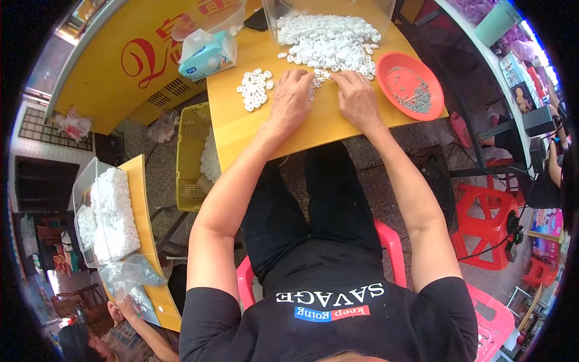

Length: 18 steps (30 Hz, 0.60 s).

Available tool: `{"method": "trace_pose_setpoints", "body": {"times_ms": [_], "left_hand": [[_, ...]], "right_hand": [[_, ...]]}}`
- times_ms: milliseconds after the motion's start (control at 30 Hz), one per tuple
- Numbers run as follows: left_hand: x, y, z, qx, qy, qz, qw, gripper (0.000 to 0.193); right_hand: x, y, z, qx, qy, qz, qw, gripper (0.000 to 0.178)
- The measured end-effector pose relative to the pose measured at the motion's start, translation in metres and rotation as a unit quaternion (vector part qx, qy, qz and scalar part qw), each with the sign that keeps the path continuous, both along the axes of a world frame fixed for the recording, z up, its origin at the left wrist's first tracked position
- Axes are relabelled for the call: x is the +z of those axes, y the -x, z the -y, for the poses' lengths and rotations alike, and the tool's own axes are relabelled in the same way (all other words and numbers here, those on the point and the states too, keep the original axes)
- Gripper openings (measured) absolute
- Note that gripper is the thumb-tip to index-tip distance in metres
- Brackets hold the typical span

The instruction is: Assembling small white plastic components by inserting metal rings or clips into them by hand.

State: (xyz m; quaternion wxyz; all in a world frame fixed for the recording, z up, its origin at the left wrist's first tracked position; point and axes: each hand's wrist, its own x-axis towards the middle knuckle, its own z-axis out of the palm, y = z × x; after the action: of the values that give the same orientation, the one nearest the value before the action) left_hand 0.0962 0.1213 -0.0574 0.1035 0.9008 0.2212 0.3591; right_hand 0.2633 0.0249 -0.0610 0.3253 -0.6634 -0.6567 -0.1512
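Loose white pieces (321, 75) on the table (253, 137), between the left hand (292, 96) and the right hand (359, 99).
Both hands rest with fingers curled downward; the knuckles hide the fingertips, so I cannot tell whether either pinches a piece. A large white heap (329, 48) spreads just beyond on the far side, a small white cluster (254, 90) lies left, and a red dish (428, 75) of grey metal bits (420, 100) sits right.

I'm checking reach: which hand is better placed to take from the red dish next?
Probably the right hand: it lies near the red dish, while the left hand is farther, near the small white pile.
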Motion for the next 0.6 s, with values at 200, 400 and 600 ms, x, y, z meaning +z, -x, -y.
{"method": "trace_pose_setpoints", "body": {"times_ms": [200, 400, 600], "left_hand": [[-0.001, -0.016, -0.006, 0.036, -0.018, 0.002, 0.999, 0.029], [0.001, -0.028, -0.005, 0.053, 0.009, -0.025, 0.998, 0.024], [0.006, -0.005, -0.004, 0.030, 0.017, 0.018, 0.999, 0.017]], "right_hand": [[0.001, 0.001, -0.003, -0.002, 0.004, -0.013, 1.000, 0.033], [-0.001, -0.001, -0.004, 0.001, 0.007, 0.005, 1.000, 0.031], [-0.004, 0.000, -0.004, -0.001, -0.013, -0.016, 1.000, 0.025]]}}
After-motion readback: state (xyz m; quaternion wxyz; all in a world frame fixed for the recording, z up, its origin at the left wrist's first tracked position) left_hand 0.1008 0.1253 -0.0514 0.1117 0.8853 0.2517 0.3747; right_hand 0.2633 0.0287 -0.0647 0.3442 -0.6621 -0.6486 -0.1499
